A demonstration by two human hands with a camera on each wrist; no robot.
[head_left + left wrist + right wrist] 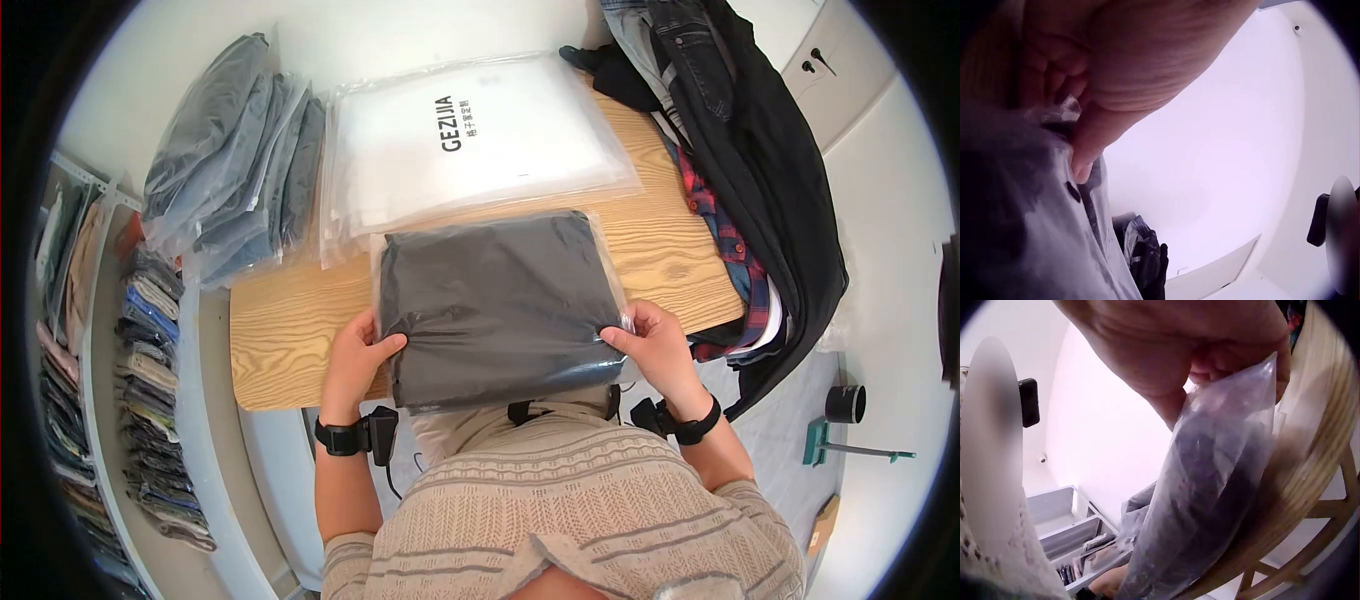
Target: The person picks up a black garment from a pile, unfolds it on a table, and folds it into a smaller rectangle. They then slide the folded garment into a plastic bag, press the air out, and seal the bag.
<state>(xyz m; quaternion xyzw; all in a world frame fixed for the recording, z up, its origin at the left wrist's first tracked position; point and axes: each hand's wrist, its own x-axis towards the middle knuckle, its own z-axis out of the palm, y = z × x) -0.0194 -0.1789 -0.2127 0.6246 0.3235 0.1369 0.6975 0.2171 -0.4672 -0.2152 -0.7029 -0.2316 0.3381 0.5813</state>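
A folded dark garment in a clear plastic bag [500,300] lies across the near edge of the wooden table [290,340]. My left hand [358,360] grips its left side, thumb on top and the other fingers underneath. On the opposite side my right hand [660,350] pinches the bag edge the same way. In the left wrist view the thumb of the left hand [1135,62] presses on the shiny plastic of the bag [1029,206]. The right wrist view shows the right hand [1166,344] holding a clear corner of the bag [1204,469].
Behind it lies a stack of clear bags printed GEZIJIA [480,140]. Bagged dark garments [235,150] are piled at the back left. Loose trousers and shirts [750,150] hang over the table's right side. Shelves of folded clothes [150,380] stand to the left.
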